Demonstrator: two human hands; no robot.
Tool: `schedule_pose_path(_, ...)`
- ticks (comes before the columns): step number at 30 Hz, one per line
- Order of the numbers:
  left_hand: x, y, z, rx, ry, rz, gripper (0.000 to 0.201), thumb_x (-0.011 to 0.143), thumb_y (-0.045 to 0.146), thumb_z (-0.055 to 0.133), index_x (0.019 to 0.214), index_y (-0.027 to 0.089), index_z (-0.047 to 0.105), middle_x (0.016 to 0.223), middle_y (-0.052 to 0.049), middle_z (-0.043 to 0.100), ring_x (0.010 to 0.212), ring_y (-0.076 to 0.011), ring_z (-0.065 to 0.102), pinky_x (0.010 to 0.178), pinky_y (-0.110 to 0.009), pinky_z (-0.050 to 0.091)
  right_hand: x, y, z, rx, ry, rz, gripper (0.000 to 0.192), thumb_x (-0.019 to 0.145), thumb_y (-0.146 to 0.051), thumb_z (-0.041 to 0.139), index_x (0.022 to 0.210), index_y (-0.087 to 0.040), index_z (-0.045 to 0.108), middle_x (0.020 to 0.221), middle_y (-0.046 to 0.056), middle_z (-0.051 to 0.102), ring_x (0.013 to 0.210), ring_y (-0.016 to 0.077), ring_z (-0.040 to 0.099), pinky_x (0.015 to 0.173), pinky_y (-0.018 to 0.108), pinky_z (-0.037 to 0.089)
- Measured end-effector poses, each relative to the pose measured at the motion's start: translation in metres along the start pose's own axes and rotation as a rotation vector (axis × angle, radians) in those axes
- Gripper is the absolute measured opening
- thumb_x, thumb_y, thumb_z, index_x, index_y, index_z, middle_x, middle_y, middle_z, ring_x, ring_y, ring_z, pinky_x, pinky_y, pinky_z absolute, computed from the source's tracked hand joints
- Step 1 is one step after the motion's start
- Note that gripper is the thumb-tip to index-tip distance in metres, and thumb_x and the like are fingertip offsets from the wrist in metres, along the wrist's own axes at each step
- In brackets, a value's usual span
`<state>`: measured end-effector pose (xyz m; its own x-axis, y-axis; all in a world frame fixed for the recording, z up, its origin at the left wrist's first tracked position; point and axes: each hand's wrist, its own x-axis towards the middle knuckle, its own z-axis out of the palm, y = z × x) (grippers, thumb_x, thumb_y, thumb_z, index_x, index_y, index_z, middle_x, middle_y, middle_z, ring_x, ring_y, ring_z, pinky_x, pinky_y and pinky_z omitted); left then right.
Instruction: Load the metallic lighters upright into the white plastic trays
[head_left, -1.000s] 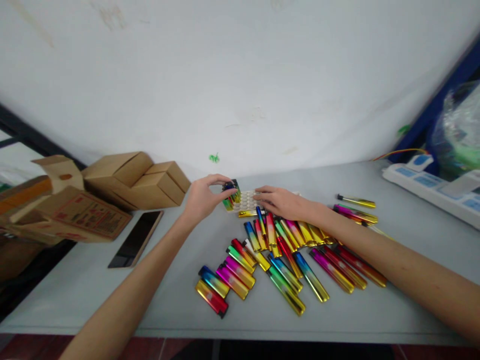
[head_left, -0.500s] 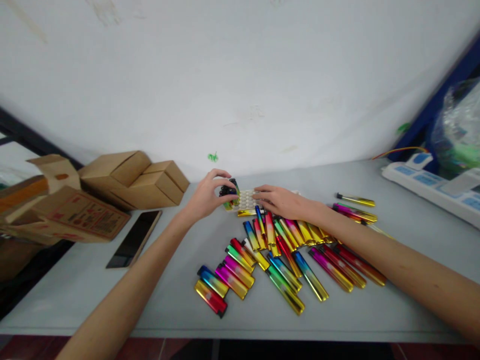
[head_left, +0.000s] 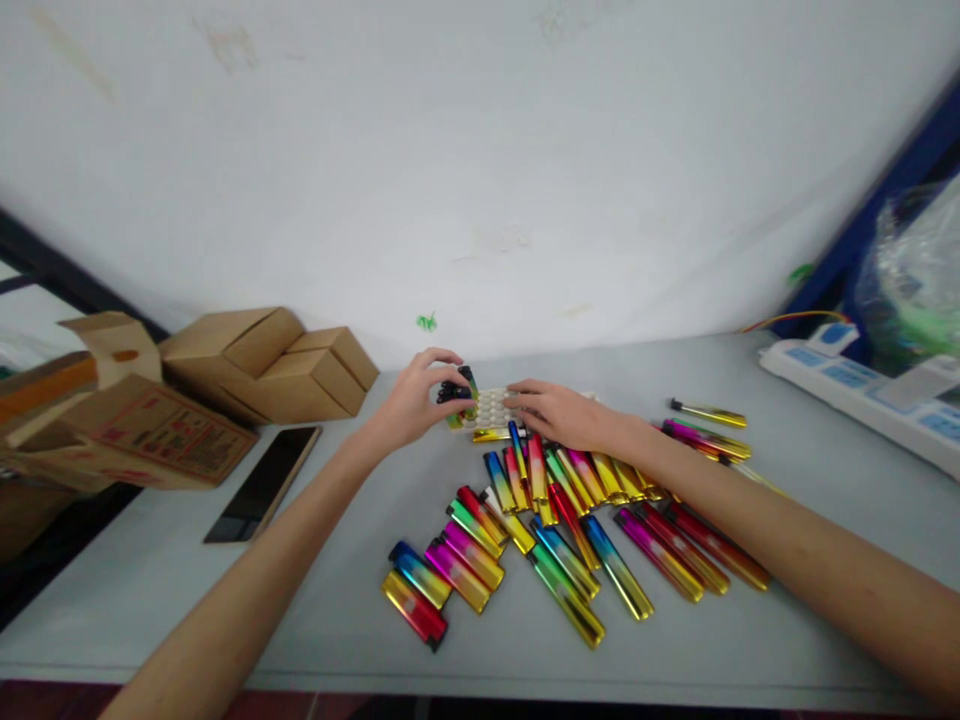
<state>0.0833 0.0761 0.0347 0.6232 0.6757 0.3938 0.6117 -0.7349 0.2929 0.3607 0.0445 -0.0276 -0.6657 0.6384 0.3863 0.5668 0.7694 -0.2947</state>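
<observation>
Left hand (head_left: 409,405) still pinching lighters (head_left: 459,392) upright at the tray (head_left: 491,405), now pressed lower into its left end — right hand (head_left: 559,412) flat, fingers spread, steadying the tray above the loose pile (head_left: 555,520) — slotting nearly done.

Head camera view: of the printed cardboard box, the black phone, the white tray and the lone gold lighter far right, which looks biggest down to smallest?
1. Printed cardboard box
2. Black phone
3 and 4. White tray, partly hidden by both hands, and lone gold lighter: too close to rank.
</observation>
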Motion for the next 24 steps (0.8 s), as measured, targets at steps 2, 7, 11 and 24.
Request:
schedule_pose_path(2, 0.000, 0.001, 0.000, -0.011, -0.006, 0.003, 0.022, 0.089, 0.044, 0.076, 0.094, 0.023, 0.078, 0.128, -0.011, 0.064, 0.120, -0.0286, 0.063, 0.111, -0.050, 0.047, 0.000, -0.001, -0.001, -0.003, 0.001, -0.004, 0.036, 0.107, -0.022, 0.046, 0.133, -0.011, 0.068, 0.135, 0.021, 0.066, 0.118, 0.0290, 0.069, 0.105, 0.049, 0.056)
schedule_pose_path(7, -0.004, 0.000, 0.007, -0.023, 0.037, -0.005, 0.020, 0.088, 0.041, 0.078, 0.093, 0.022, 0.078, 0.126, -0.011, 0.063, 0.119, -0.0290, 0.063, 0.108, -0.049, 0.050, 0.000, -0.001, 0.001, 0.012, 0.025, -0.006, 0.035, 0.106, -0.021, 0.048, 0.133, -0.013, 0.068, 0.135, 0.020, 0.067, 0.116, 0.0289, 0.070, 0.104, 0.051, 0.056)
schedule_pose_path(11, -0.007, 0.002, 0.006, 0.025, 0.016, 0.029, 0.021, 0.091, 0.037, 0.074, 0.106, 0.023, 0.075, 0.136, -0.014, 0.055, 0.130, -0.0319, 0.056, 0.106, -0.049, 0.052, 0.001, 0.000, 0.001, 0.014, 0.020, -0.019, 0.036, 0.107, -0.022, 0.048, 0.136, -0.013, 0.066, 0.136, 0.021, 0.066, 0.118, 0.0290, 0.070, 0.106, 0.051, 0.056)
schedule_pose_path(24, -0.041, 0.057, 0.035, 0.332, -0.099, 0.242, 0.021, 0.104, 0.031, 0.057, 0.115, 0.017, 0.068, 0.100, -0.009, 0.067, 0.094, -0.0233, 0.065, 0.086, -0.039, 0.058, 0.000, 0.003, 0.003, 0.020, 0.021, -0.030, 0.034, 0.105, -0.019, 0.050, 0.133, -0.011, 0.068, 0.137, 0.021, 0.066, 0.123, 0.0290, 0.067, 0.108, 0.050, 0.054)
